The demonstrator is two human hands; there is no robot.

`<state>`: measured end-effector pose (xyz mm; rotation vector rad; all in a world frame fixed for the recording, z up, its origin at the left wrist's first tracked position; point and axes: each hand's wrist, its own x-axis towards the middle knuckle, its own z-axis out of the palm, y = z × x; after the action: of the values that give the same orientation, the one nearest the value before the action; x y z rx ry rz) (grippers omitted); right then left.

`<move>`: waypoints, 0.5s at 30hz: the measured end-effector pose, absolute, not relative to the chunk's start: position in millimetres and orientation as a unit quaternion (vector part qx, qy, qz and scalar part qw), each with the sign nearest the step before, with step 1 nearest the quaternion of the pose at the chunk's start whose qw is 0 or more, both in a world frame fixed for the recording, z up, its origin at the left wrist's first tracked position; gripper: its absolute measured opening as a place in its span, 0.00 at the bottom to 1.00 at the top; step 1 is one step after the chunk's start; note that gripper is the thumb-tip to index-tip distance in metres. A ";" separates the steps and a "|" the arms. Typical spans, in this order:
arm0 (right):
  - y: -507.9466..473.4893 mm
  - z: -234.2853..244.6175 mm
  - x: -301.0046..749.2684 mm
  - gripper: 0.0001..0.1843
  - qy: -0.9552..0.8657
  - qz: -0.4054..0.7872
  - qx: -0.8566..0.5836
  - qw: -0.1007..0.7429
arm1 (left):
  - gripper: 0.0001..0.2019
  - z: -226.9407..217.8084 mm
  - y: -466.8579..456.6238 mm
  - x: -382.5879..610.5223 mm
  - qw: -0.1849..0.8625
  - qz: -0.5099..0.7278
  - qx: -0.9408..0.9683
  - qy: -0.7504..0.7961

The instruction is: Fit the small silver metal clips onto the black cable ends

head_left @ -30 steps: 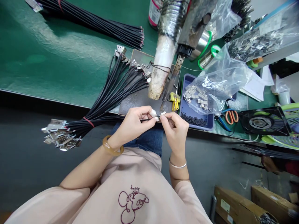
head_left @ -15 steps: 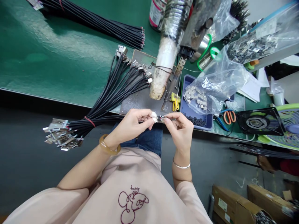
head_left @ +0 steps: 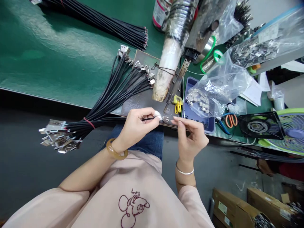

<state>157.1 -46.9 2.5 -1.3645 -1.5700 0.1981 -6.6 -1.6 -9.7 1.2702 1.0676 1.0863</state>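
Left hand: the left hand [head_left: 140,122] pinches a black cable [head_left: 147,119] between thumb and forefinger, white wrapping on the fingertips.
Connector: a small metal connector [head_left: 165,119] sits at the cable's end, just right of the left fingertips, above the near edge of a dark board [head_left: 135,103].
Right hand: the right hand [head_left: 193,137] is just right of the connector, apart from it, thumb and forefinger extended near each other; I cannot tell whether they pinch something small.
Cable bundle: black cables with metal ends, tied by a red band [head_left: 89,123], lie left of the hands.
Far side: a soldering iron [head_left: 177,82] points down beside a white nozzle [head_left: 166,60].
Right side: a blue tray [head_left: 210,126] is near a fan [head_left: 261,125].
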 end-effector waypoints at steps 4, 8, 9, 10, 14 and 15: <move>-41.7 -0.7 154.6 0.02 -0.659 0.186 -0.561 0.465 | 0.06 -11.8 -1.2 -4.8 0.511 0.453 0.562 0.466; -35.1 -2.7 152.1 0.03 -0.633 0.241 -0.561 0.476 | 0.07 -12.2 -1.5 -2.6 0.464 0.450 0.588 0.486; -33.8 -2.6 151.6 0.03 -0.634 0.240 -0.560 0.476 | 0.06 -11.8 -1.7 -2.1 0.458 0.450 0.591 0.488; -32.7 -2.3 151.2 0.03 -0.636 0.235 -0.559 0.477 | 0.06 -11.4 -1.8 -1.5 0.452 0.452 0.594 0.489; -28.8 0.7 150.0 0.05 -0.653 0.207 -0.550 0.478 | 0.06 -9.6 -2.2 -0.3 0.421 0.468 0.605 0.487; -27.8 1.6 149.8 0.06 -0.656 0.204 -0.547 0.479 | 0.06 -9.3 -2.1 -0.3 0.415 0.472 0.608 0.485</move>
<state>149.8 -27.8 1.6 -1.3355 -1.6000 0.4978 -0.3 -2.1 -9.3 1.5287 1.2194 1.1855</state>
